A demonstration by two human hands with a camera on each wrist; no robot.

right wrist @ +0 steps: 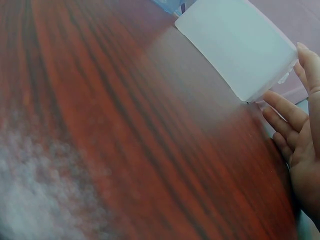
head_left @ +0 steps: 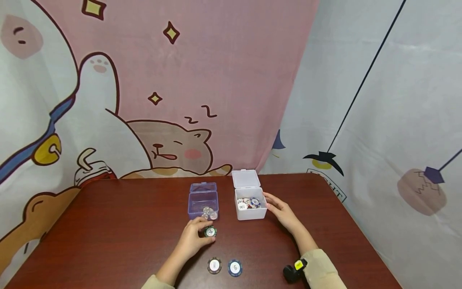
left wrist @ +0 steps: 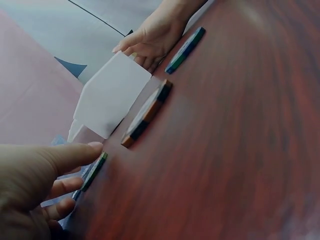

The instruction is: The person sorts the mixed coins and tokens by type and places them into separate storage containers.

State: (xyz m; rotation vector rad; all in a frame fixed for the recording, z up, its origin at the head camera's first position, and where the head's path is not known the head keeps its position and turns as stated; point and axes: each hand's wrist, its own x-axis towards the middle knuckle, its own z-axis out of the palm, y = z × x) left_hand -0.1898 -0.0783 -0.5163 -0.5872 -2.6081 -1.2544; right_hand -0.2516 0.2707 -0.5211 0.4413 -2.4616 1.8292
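Note:
A green-edged poker chip (head_left: 210, 231) lies on the table between the thumb and fingers of my left hand (head_left: 191, 237); the thumb and fingers are spread around it. My right hand (head_left: 285, 216) touches the right wall of a white plastic box (head_left: 251, 214) with fairly straight fingers. The lid of this box is up, and several poker chips (head_left: 249, 203) lie inside. In the right wrist view the right hand (right wrist: 302, 130) is beside the box (right wrist: 240, 50). Nearer me lie a brown-and-black-edged chip (head_left: 214, 265) and a blue-edged chip (head_left: 235, 267), side by side.
A translucent purple box (head_left: 195, 200) with its lid up stands left of the white box, holding several clear round pieces (head_left: 209, 212). A black object with a yellow label (head_left: 294, 271) is by the right sleeve. A patterned curtain (head_left: 234, 80) hangs behind the table (head_left: 126, 224).

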